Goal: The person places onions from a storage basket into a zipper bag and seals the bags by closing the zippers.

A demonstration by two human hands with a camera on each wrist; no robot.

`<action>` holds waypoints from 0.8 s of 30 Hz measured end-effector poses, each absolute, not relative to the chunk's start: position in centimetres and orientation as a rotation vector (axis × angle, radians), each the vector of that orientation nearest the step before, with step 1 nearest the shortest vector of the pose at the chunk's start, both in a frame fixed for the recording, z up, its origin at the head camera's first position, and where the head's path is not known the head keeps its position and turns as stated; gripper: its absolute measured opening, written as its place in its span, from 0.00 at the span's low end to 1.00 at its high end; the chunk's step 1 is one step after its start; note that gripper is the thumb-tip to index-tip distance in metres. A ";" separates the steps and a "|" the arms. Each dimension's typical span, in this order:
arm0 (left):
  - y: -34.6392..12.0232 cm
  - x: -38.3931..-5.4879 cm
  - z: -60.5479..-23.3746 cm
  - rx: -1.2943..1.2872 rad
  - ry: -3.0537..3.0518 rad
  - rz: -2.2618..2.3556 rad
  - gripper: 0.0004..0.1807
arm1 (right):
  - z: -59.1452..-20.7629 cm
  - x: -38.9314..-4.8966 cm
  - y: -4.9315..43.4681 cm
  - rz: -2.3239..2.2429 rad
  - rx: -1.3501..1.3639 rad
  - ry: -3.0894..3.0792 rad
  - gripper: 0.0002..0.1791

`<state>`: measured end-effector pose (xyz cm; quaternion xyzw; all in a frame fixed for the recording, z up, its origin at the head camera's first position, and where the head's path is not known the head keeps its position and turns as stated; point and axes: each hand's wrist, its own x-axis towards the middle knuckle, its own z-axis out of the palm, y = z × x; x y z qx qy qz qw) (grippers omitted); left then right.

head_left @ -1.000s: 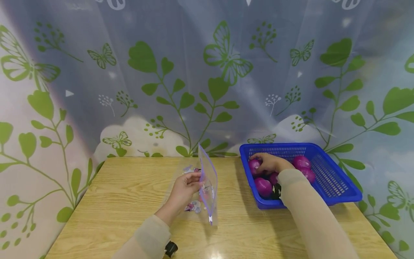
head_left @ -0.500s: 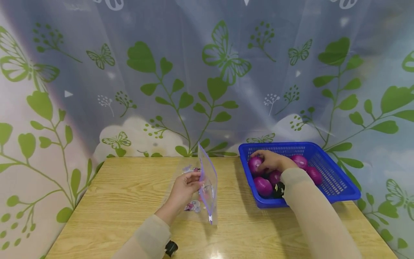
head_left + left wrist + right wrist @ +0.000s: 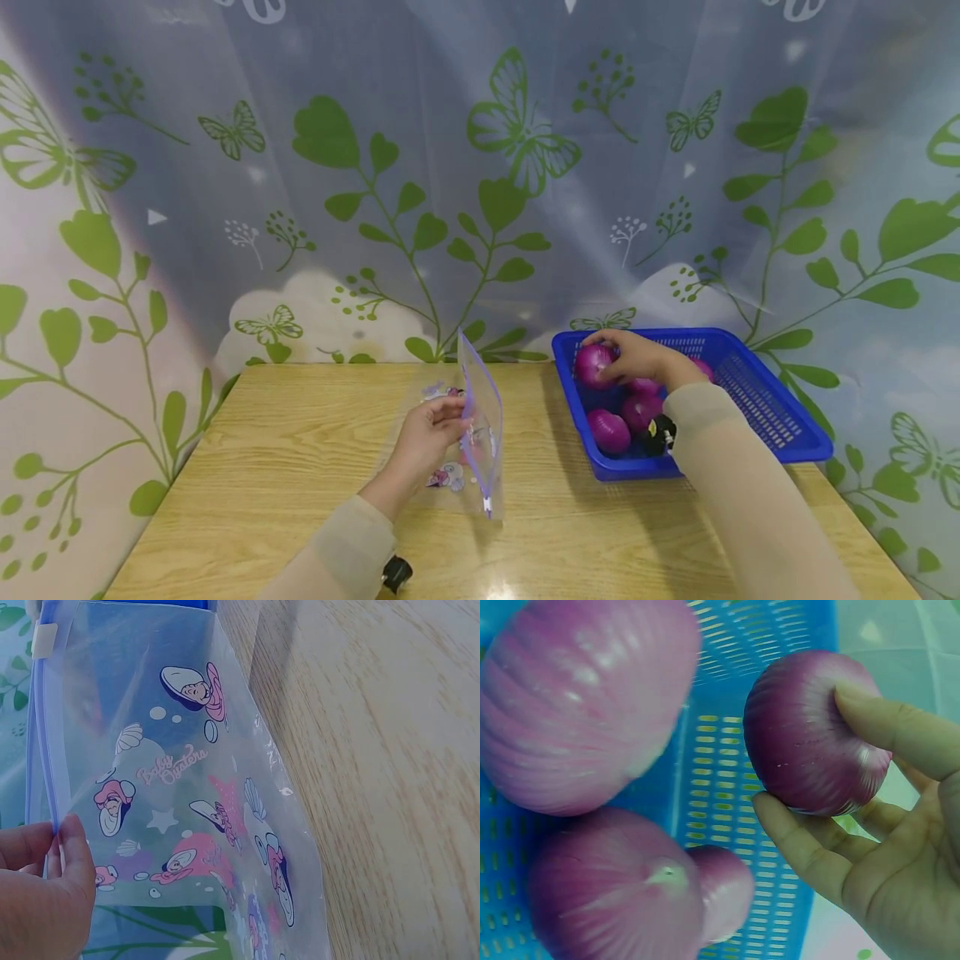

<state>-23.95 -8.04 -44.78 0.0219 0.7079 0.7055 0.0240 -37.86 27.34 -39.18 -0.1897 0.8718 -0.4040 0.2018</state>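
Note:
My left hand (image 3: 423,442) pinches the purple zip edge of a clear slider bag (image 3: 172,780) printed with pink oyster cartoons. The bag stands on edge, its mouth parted. In the left wrist view, thumb and fingers (image 3: 71,847) hold the rim below the white slider (image 3: 44,641). My right hand (image 3: 637,358) grips a red onion (image 3: 810,735) between thumb and fingers, raised at the left back of the blue basket (image 3: 795,450). Several more red onions (image 3: 609,432) lie in the basket, some partly hidden behind the right hand and sleeve.
The wooden table (image 3: 300,433) reaches back to a printed curtain (image 3: 420,167) with green leaves and butterflies. The basket stands at the table's right, with the bag to its left. A black wrist device (image 3: 660,435) overlaps the basket's front.
My right hand has lifted the onion slightly from the basket's left back corner, and the basket floor below shows more. My left hand and the bag have stayed put.

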 end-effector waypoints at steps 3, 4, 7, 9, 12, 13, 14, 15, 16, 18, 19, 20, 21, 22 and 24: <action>-8.0 -24.0 -44.8 0.061 2.188 2.187 0.18 | -38.5 -37.6 27.3 -1.098 -0.562 2.474 0.36; -8.0 -24.0 -44.8 0.060 2.189 2.188 0.18 | -38.3 -37.6 27.3 -1.091 -0.571 2.482 0.36; -7.9 -24.0 -44.7 0.065 2.196 2.184 0.18 | -37.8 -37.5 27.4 -1.058 -0.593 2.525 0.36; -7.9 -24.0 -44.7 0.069 2.203 2.181 0.17 | -37.5 -37.4 27.5 -1.044 -0.611 2.546 0.36; -7.8 -24.0 -44.7 0.078 2.209 2.178 0.17 | -37.2 -37.3 27.7 -1.028 -0.629 2.574 0.36; -7.8 -24.0 -44.6 0.077 2.211 2.177 0.17 | -37.0 -37.2 27.7 -1.025 -0.638 2.579 0.36; -7.8 -24.0 -44.6 0.077 2.213 2.175 0.17 | -36.9 -37.1 27.7 -1.022 -0.643 2.589 0.37; -7.8 -24.0 -44.6 0.077 2.214 2.173 0.17 | -36.8 -37.0 27.7 -1.027 -0.646 2.589 0.37; -7.8 -24.0 -44.6 0.076 2.212 2.173 0.17 | -36.6 -36.9 27.6 -1.036 -0.647 2.591 0.37; -7.8 -24.1 -44.6 0.080 2.212 2.174 0.17 | -36.3 -36.6 27.5 -1.053 -0.673 2.592 0.36; -7.7 -24.1 -44.6 0.082 2.212 2.173 0.18 | -36.2 -36.4 27.4 -1.061 -0.689 2.594 0.36; -7.7 -24.1 -44.6 0.085 2.212 2.174 0.18 | -36.0 -36.3 27.3 -1.069 -0.701 2.596 0.36; -7.7 -24.1 -44.6 0.085 2.212 2.175 0.18 | -35.9 -36.1 27.2 -1.076 -0.718 2.597 0.36; -7.7 -24.1 -44.6 0.086 2.211 2.176 0.18 | -35.7 -36.0 27.1 -1.088 -0.731 2.594 0.36; -7.7 -24.2 -44.6 0.087 2.214 2.174 0.18 | -35.5 -35.7 26.9 -1.109 -0.752 2.585 0.36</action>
